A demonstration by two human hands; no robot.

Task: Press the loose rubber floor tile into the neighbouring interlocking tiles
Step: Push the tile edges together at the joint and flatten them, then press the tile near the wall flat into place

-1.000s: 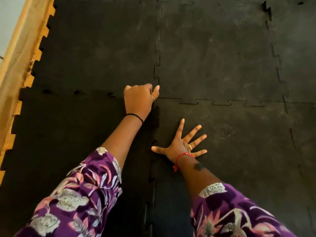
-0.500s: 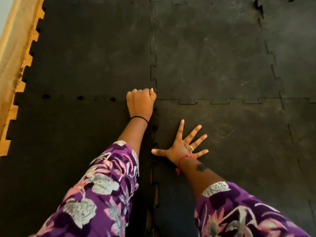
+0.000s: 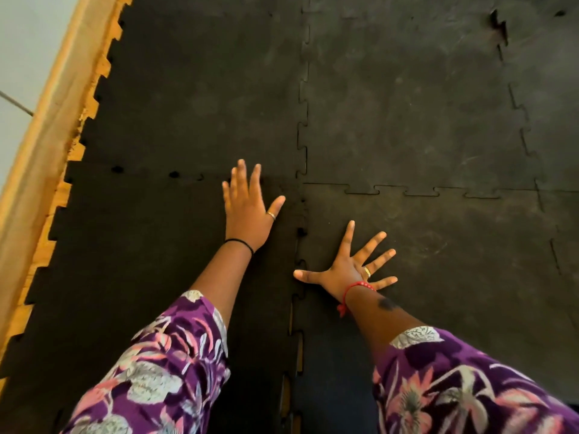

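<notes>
The loose black rubber tile [image 3: 131,261] lies at the lower left, darker than the others. Its far seam shows small open gaps, and its right seam gapes near the bottom, with wood showing through. My left hand [image 3: 249,208] lies flat and open on the tile's far right corner, fingers pointing away. My right hand [image 3: 354,267] is spread flat on the neighbouring tile [image 3: 454,277] to the right, its thumb touching the seam. Two more joined tiles, the far-left tile [image 3: 203,89] and the far-right tile [image 3: 407,98], lie beyond.
A wooden floor strip [image 3: 47,145] runs along the tiles' toothed left edge, with a pale wall [image 3: 25,51] beyond it. More joined tiles continue to the right [image 3: 557,120]; one seam there is lifted at the top [image 3: 499,25]. Purple floral sleeves cover both forearms.
My left hand has opened from a fist at the corner joint into a flat palm on the loose tile. My right hand has stayed spread in place.
</notes>
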